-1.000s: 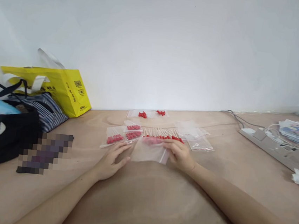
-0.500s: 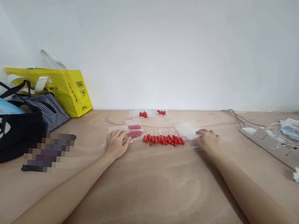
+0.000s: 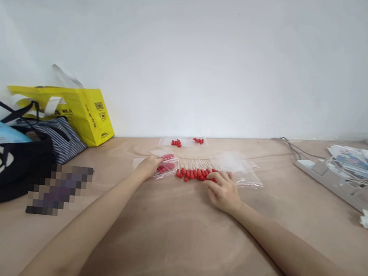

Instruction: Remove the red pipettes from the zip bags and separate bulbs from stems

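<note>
A row of red-tipped wooden sticks [image 3: 197,170] lies loose on the wooden table [image 3: 174,241]. My right hand [image 3: 223,191] rests at the row's right end, fingers curled over the red tips. My left hand [image 3: 148,166] lies on small clear bags with red-tipped sticks inside [image 3: 165,165], just left of the row, fingers flat on them. Empty clear bags [image 3: 244,172] are stacked right of the row. Two more filled bags [image 3: 185,142] lie near the wall.
A yellow shopping bag [image 3: 76,108], a striped bag [image 3: 57,136] and a black and white bag [image 3: 2,168] stand at the left. A power strip with cables [image 3: 332,180] and printed packets [image 3: 360,161] sit at the right.
My right hand left the empty bags and came back left onto the right end of the stick row. My left hand slid slightly further over the filled bags.
</note>
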The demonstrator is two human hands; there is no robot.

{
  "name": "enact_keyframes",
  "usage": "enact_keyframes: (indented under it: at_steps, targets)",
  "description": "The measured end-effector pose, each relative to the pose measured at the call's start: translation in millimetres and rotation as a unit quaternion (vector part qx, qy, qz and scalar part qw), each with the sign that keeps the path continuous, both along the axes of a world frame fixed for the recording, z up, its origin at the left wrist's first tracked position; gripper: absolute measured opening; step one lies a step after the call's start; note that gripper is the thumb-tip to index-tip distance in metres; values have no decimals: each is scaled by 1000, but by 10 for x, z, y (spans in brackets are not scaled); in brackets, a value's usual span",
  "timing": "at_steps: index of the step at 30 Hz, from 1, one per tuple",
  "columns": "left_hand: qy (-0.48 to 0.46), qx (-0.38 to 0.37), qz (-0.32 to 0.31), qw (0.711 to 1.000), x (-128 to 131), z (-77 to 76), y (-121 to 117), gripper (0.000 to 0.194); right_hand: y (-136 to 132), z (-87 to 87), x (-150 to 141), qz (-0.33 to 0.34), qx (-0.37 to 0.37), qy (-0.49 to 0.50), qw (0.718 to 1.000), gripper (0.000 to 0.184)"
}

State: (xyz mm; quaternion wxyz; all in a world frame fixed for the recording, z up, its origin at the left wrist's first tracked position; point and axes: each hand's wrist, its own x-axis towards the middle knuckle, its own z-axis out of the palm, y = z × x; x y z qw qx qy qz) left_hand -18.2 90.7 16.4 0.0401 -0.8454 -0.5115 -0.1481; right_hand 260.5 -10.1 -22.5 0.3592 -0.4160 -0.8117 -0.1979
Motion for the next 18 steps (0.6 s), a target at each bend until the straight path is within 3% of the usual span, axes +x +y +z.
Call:
enact_keyframes:
  at_steps: [5,9,14,18]
  targets:
    - [68,50,33,996,-12,125,-176,27,-32,-20,-63,76,-32,-32,996,19]
    - [103,64,15,992,-39,204,-589,22,-47,-23,-71,104,-76,-33,991,20]
    - [114,65,-82,988,28,78,-1247,21,-131,0,-242,100,-145,-20,984,16]
    - [38,26,-102,994,174,-26,-1515,16,-167,28,-432,91,-197,-2,976,13]
